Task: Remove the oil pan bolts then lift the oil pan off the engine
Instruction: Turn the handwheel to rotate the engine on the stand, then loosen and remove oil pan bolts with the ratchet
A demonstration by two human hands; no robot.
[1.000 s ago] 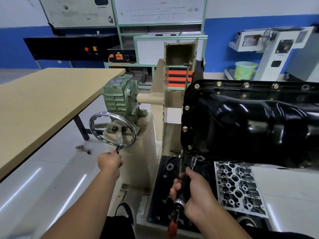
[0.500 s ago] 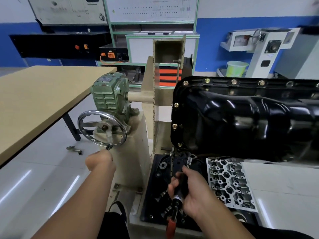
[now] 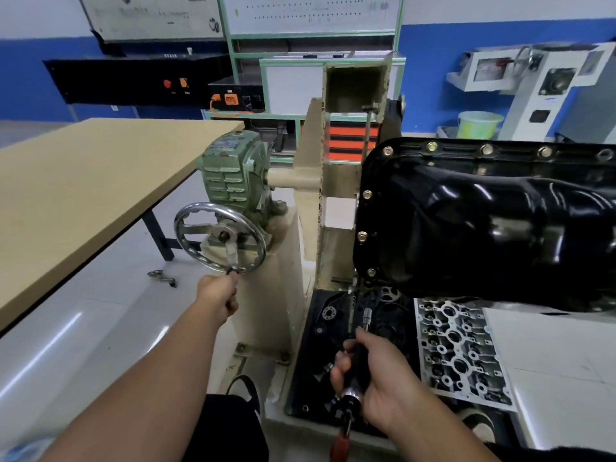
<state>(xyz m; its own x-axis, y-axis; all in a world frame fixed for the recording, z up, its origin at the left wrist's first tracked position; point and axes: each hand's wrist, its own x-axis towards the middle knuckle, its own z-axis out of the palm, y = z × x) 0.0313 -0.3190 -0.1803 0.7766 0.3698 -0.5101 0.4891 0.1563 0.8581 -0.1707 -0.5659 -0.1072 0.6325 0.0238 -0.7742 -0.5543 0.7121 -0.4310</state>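
A glossy black oil pan (image 3: pixel 483 221) faces me on the engine, held on a beige engine stand (image 3: pixel 313 181). Several brass-coloured bolts (image 3: pixel 367 194) sit along the pan's left and top flange. My left hand (image 3: pixel 218 296) grips the small black handle at the bottom of the chrome handwheel (image 3: pixel 220 236) on the green gearbox (image 3: pixel 233 175). Below the pan, my right hand (image 3: pixel 370 375) holds a ratchet wrench (image 3: pixel 353 371) with a red grip end; its extension and socket point up toward the pan's lower left corner, a gap short of it.
A cylinder head (image 3: pixel 456 351) lies in the black drip tray (image 3: pixel 300 378) under the engine. A wooden table (image 3: pixel 83 181) stands to the left. A small metal part (image 3: pixel 161 277) lies on the floor. Cabinets and a green bucket (image 3: pixel 480 123) are behind.
The view shifts slightly between frames. The handwheel's handle stays at the bottom with my left hand on it. My right hand keeps the ratchet below the pan.
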